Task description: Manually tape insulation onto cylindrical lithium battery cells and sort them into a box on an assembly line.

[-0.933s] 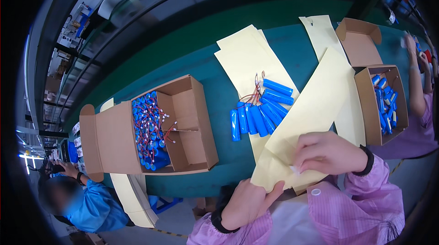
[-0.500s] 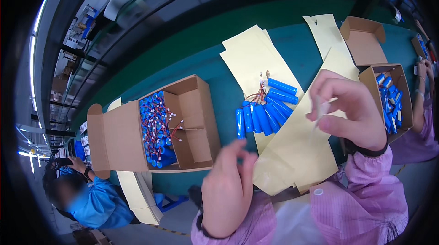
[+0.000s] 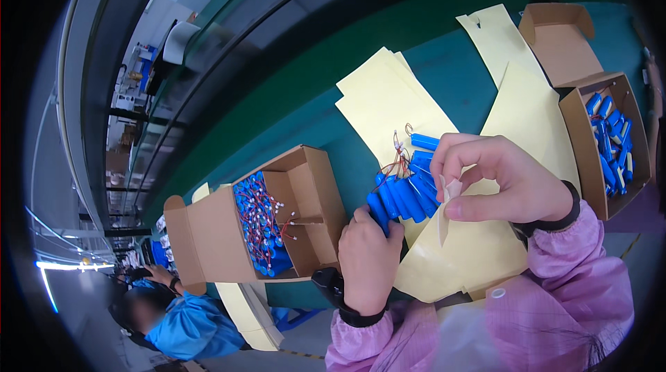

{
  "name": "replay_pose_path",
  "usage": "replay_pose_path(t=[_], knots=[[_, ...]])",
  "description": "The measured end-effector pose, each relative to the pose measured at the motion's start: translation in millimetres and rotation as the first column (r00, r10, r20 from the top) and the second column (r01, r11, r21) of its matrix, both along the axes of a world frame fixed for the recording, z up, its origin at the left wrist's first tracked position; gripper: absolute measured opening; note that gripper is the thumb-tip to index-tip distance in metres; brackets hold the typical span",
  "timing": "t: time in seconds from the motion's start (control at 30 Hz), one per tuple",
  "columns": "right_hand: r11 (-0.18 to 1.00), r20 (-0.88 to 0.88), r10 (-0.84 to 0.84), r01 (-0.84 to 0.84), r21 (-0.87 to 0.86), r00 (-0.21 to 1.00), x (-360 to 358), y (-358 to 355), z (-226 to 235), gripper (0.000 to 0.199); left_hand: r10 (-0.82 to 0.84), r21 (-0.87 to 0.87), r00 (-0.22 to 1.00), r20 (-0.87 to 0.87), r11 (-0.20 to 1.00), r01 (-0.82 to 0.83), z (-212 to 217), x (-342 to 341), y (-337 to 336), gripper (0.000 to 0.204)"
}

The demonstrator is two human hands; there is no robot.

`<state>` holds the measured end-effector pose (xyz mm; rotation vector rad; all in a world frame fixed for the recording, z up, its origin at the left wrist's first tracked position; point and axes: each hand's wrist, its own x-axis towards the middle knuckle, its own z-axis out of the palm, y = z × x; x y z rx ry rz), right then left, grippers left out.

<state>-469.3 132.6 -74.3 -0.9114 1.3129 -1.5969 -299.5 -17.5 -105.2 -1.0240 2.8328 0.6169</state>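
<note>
Several blue cylindrical batteries (image 3: pixel 409 198) with thin red and black leads lie fanned out on cream paper sheets (image 3: pixel 388 94). My left hand (image 3: pixel 369 254) is closed on the near end of the leftmost battery (image 3: pixel 378 211), its fingers on one side and thumb on the other. Over the right side of the fan, my right hand (image 3: pixel 503 178) pinches a small crumpled strip of whitish paper (image 3: pixel 449 198) between thumb and fingers. The strip hangs downward and hides some of the sheets behind it. The right hand partly covers the batteries at the fan's right end.
An open cardboard box (image 3: pixel 333 216) on the left holds many wired blue batteries beside a divided compartment. Another cardboard box (image 3: pixel 576 136) at the right contains blue batteries. More cream sheets (image 3: pixel 534 119) cover the green table (image 3: pixel 298 122). A person in blue (image 3: pixel 187 327) is at lower left.
My left hand has moved up and right and closed on the leftmost battery. My right hand, still pinching the paper strip, has come lower and closer to the batteries. The view has shifted.
</note>
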Motion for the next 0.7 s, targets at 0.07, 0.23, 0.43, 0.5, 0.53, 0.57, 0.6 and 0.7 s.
replay_pose_path(t=[0.07, 0.23, 0.43, 0.5, 0.53, 0.57, 0.6, 0.7], knots=[[1.0, 0.012, -0.007, 0.008, -0.021, 1.0, -1, 1, -2, 0.016, 0.018, 0.042, 1.0, -0.018, 0.999, -0.017, 3, 2, -1, 0.031], [0.999, 0.015, -0.008, 0.009, -0.042, 1.0, -5, 6, -1, 0.015, 0.171, 0.264, 0.963, -0.21, 0.958, -0.113, 47, 6, 9, 0.022], [0.998, 0.064, 0.006, -0.01, 0.064, 0.998, -5, 8, 3, 0.016, 0.188, 0.691, 0.895, -0.405, 0.704, 0.165, 60, -11, 23, 0.033], [0.993, 0.062, -0.004, -0.003, 0.114, 0.998, -8, 7, 5, 0.016, 0.114, 0.729, 0.904, -0.413, 0.637, 0.252, 49, -10, 20, 0.035], [0.987, 0.06, -0.007, -0.003, 0.161, 0.998, -9, 8, 5, 0.018, 0.133, 0.758, 0.909, -0.396, 0.606, 0.242, 48, -10, 21, 0.035], [0.986, 0.063, -0.014, 0.004, 0.165, 0.998, -11, 9, 4, 0.018, 0.128, 0.76, 0.91, -0.393, 0.602, 0.244, 47, -9, 21, 0.035], [0.989, 0.046, 0.001, -0.008, 0.15, 0.999, -12, 9, 2, 0.017, 0.126, 0.75, 0.901, -0.415, 0.608, 0.26, 46, -8, 21, 0.035], [0.988, 0.033, 0.029, -0.034, 0.154, 0.999, -13, 11, 0, 0.015, 0.107, 0.743, 0.895, -0.432, 0.605, 0.287, 45, -9, 21, 0.036]])
